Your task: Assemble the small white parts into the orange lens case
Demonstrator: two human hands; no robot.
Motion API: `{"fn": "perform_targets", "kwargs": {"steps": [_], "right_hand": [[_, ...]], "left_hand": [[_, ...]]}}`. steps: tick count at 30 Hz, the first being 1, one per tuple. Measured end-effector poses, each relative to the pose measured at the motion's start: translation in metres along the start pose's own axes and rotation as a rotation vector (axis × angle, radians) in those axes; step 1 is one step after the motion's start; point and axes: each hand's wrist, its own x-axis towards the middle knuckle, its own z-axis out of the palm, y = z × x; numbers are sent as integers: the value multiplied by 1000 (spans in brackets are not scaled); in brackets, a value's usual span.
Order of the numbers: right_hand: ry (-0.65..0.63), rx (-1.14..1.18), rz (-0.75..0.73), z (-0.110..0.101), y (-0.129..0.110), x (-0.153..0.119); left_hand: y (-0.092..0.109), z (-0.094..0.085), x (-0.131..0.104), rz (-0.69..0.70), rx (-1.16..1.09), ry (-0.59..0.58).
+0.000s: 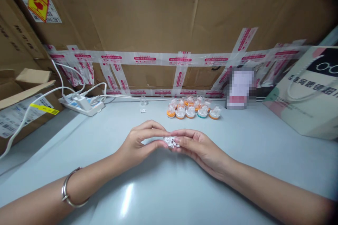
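Observation:
Over the middle of the table, my left hand [144, 143] and my right hand [201, 149] meet around a small white openwork plastic piece [171, 141]. Thumb and fingers of the left pinch its left side; the right grips its right side. Part of the piece is covered by my fingers, so its full shape is hidden. Beyond my hands stands a cluster of small clear-domed capsules [190, 111] with orange, white and teal bases and white bits inside. Left of them are a clear cup [143, 101] and a small white piece [143, 111].
A power strip [87, 107] with white cables lies at the back left beside an open cardboard box [23, 112]. A large taped carton [148, 17] walls off the back. At the right stand a phone with a blurred screen [239, 88] and a paper bag [308, 102].

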Motion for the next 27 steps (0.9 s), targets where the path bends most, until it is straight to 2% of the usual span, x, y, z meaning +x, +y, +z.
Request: {"fn": "perform_targets", "kwargs": {"steps": [8, 16, 20, 27], "right_hand": [[-14, -19, -29, 0, 1, -1], [-71, -248, -103, -7, -3, 2], [-99, -278, -113, -6, -4, 0], [-91, -338, -114, -5, 4, -2]], "left_hand": [[0, -1, 2, -22, 6, -120], [0, -3, 0, -47, 36, -242], [0, -2, 0, -27, 88, -256], [0, 1, -5, 103, 206, -238]]}}
